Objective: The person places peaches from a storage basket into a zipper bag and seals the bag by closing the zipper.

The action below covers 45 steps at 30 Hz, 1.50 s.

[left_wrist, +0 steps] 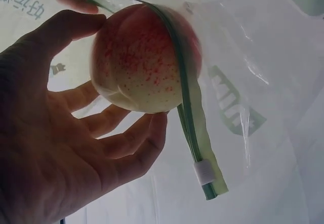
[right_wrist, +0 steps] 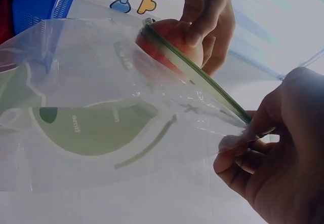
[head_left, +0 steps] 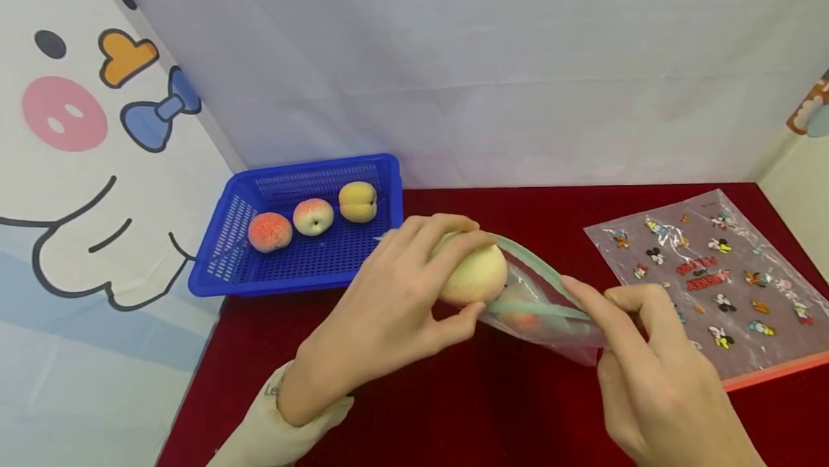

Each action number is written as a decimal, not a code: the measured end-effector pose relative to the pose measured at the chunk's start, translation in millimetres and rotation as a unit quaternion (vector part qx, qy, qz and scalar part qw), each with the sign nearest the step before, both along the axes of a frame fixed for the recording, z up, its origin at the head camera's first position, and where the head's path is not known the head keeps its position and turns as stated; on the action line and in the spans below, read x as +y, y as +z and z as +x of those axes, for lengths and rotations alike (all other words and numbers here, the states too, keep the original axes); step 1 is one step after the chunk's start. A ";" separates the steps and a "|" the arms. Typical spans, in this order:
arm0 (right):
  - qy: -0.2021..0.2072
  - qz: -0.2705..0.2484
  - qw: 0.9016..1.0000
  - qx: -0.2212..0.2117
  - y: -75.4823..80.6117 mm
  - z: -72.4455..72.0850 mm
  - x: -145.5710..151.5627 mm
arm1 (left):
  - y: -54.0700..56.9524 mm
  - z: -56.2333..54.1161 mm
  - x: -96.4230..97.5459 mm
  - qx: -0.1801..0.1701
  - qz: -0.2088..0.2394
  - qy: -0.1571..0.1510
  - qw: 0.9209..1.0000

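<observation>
My left hand (head_left: 395, 294) grips a peach (head_left: 478, 276), thumb below and fingers over the top. In the left wrist view the pale peach (left_wrist: 136, 62) with red speckles sits partly inside the mouth of a clear zip bag. My right hand (head_left: 660, 359) pinches the zip bag (head_left: 550, 334) by its mouth at the right corner, and the green zip strip bows apart around the fruit. A white slider (left_wrist: 204, 172) shows on the strip's other end. Something reddish shows through the plastic below the peach. Green printed shapes mark the bag (right_wrist: 96, 133) in the right wrist view.
A blue plastic basket (head_left: 294, 285) at the back left holds three peaches, among them a red one (head_left: 270, 232) and a yellow one (head_left: 358, 202). On the right a cartoon-printed clear bag (head_left: 706, 309) with an orange strip lies flat on the dark red tablecloth (head_left: 453, 409).
</observation>
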State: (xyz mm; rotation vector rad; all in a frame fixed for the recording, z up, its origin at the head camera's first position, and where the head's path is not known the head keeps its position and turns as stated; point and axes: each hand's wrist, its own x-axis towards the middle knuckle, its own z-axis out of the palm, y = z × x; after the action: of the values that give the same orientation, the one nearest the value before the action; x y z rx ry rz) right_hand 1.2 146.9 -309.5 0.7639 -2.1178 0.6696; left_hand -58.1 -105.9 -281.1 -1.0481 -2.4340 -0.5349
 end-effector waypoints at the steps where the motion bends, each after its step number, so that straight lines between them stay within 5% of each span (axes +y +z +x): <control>1: -0.004 -0.015 1.000 0.008 -0.9 -0.7 -0.4 | 0.2 -0.4 -0.2 -0.003 0.001 0.003 1.000; 8: -0.010 -0.201 0.978 0.057 -12.0 -10.8 -3.2 | -2.3 -6.8 -2.4 -0.013 0.005 0.018 1.000; 16: 0.037 -0.291 0.956 0.031 0.5 -22.8 -7.2 | -7.5 -21.3 -5.0 -0.052 0.021 0.052 0.997; 27: 0.077 -0.286 0.955 0.030 8.9 -30.7 -13.9 | -9.9 -27.0 -4.7 -0.100 0.033 0.093 0.990; 34: 0.099 -0.312 0.944 0.043 9.0 -31.9 -13.6 | -15.9 -27.1 -4.3 -0.143 0.046 0.073 0.986; 39: 0.103 -0.316 0.942 0.042 9.0 -31.9 -14.1 | -31.0 -28.3 0.8 -0.205 0.051 0.055 0.976; 45: 0.104 -0.309 0.944 0.045 8.9 -33.7 -14.4 | -52.4 -28.7 7.2 -0.292 0.064 0.038 0.954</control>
State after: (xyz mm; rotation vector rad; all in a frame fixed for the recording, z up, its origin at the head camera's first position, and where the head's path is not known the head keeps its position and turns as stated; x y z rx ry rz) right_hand -32.5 132.5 -300.6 0.6447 -1.6085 1.3049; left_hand -86.8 -98.7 -333.5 -0.8186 -2.8705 -1.0887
